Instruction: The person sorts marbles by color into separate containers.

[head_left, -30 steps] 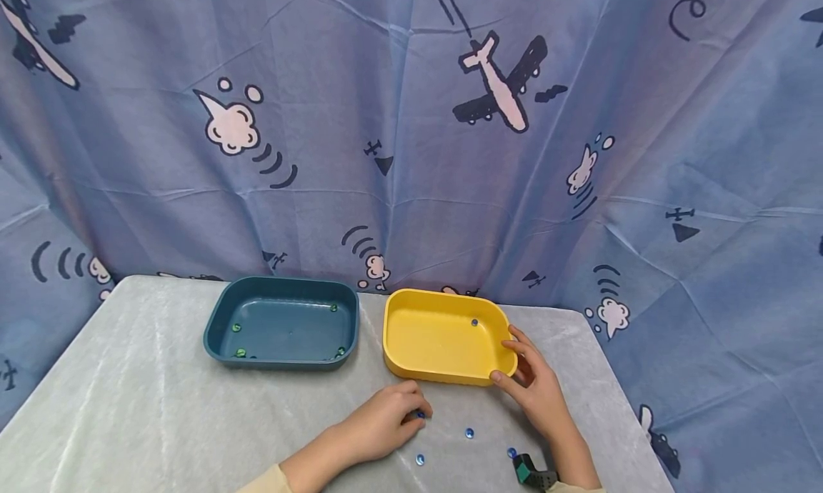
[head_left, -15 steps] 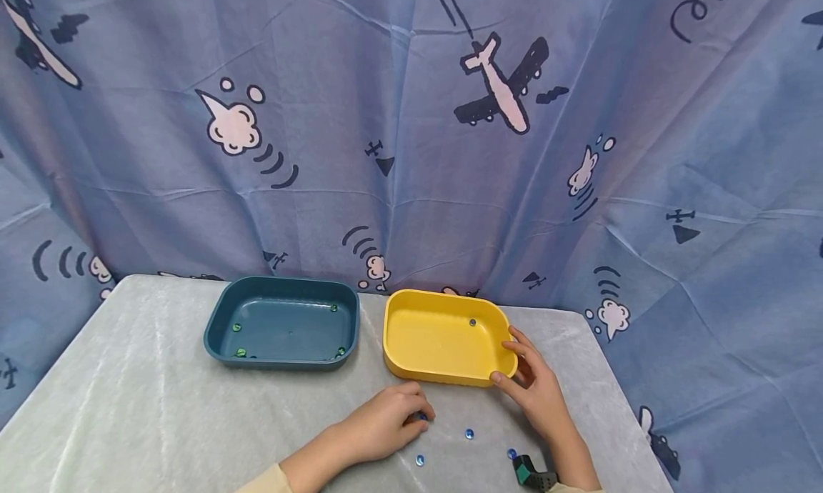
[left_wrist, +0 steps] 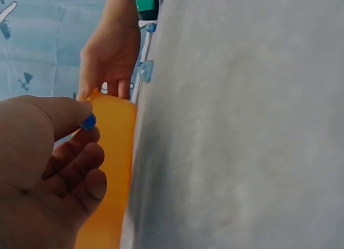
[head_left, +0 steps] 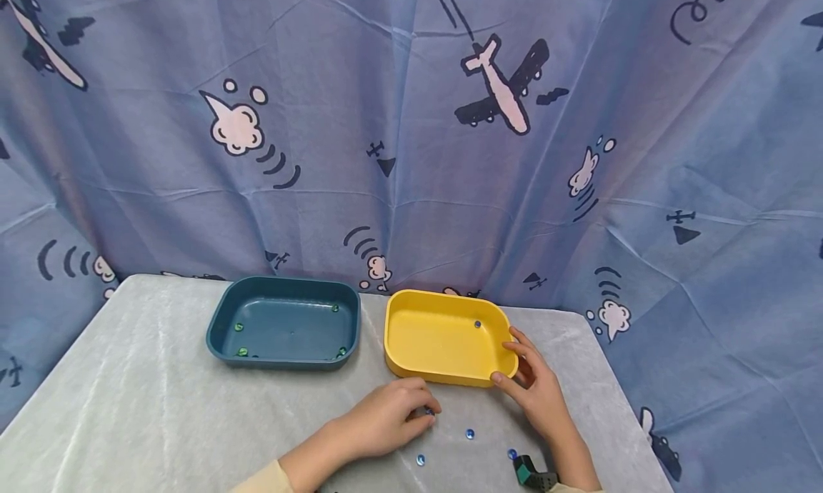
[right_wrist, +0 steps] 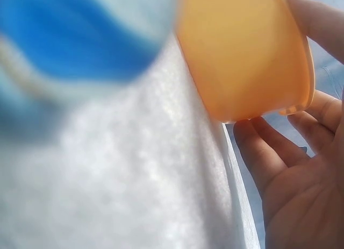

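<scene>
My left hand (head_left: 391, 418) pinches a blue marble (left_wrist: 88, 121) between thumb and index finger, low over the table in front of the yellow tray (head_left: 437, 343). In the left wrist view the other fingers curl loosely below it. My right hand (head_left: 539, 391) grips the tray's right end, thumb at the front corner and fingers along the side. A single blue marble (head_left: 477, 324) lies inside this tray. Three loose marbles are on the table: one front left (head_left: 421, 460), a middle marble (head_left: 470, 434), and a right-hand marble (head_left: 511, 454) near the right wrist.
Left of the yellow tray stands a dark teal tray (head_left: 289, 336) with several green marbles along its edges. A pale cloth covers the table (head_left: 128, 407). Behind it hangs a blue curtain (head_left: 308, 121) with airplane prints. A black-and-green device (head_left: 534, 474) sits at my right wrist.
My left hand has shifted slightly to the right with the pinched marble. The marble in the yellow tray has rolled a little. My right hand keeps its place on the tray.
</scene>
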`<state>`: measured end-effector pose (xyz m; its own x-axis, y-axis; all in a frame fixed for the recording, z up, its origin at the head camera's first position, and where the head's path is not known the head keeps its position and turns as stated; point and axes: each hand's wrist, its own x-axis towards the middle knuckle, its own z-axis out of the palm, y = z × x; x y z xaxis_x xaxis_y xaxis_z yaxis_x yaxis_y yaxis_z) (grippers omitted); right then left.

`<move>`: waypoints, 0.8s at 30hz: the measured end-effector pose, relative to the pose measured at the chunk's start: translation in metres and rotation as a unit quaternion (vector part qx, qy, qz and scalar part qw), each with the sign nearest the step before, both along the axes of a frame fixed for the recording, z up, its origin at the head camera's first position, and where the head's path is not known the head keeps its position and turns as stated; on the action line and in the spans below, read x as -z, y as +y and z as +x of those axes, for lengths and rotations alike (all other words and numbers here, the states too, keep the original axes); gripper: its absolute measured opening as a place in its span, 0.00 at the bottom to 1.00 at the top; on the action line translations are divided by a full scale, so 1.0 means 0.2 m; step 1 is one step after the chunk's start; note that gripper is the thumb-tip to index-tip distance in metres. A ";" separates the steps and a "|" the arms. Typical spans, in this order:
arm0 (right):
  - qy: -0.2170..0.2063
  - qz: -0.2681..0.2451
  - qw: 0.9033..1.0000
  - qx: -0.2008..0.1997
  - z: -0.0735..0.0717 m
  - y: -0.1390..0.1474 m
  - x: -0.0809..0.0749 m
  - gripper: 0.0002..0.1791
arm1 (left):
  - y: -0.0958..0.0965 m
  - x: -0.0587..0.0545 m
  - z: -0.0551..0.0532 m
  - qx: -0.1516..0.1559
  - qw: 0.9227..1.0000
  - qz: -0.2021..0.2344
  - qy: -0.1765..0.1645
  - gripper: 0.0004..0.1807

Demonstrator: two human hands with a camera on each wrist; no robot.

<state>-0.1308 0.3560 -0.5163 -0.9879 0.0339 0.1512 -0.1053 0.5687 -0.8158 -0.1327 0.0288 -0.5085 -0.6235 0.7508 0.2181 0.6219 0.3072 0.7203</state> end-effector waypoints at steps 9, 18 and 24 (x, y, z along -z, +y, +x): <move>0.000 -0.001 1.000 -0.002 0.00 0.01 0.00 0.33 | 0.00 -0.08 -0.03 0.011 1.000 0.016 0.013 0.07; 0.003 -0.003 1.000 -0.004 -0.01 0.01 0.01 0.32 | 0.01 -0.17 -0.08 -0.002 0.997 0.038 0.067 0.06; 0.004 -0.003 1.000 -0.007 -0.01 0.01 0.01 0.32 | 0.01 -0.22 -0.13 -0.024 0.996 0.034 0.073 0.06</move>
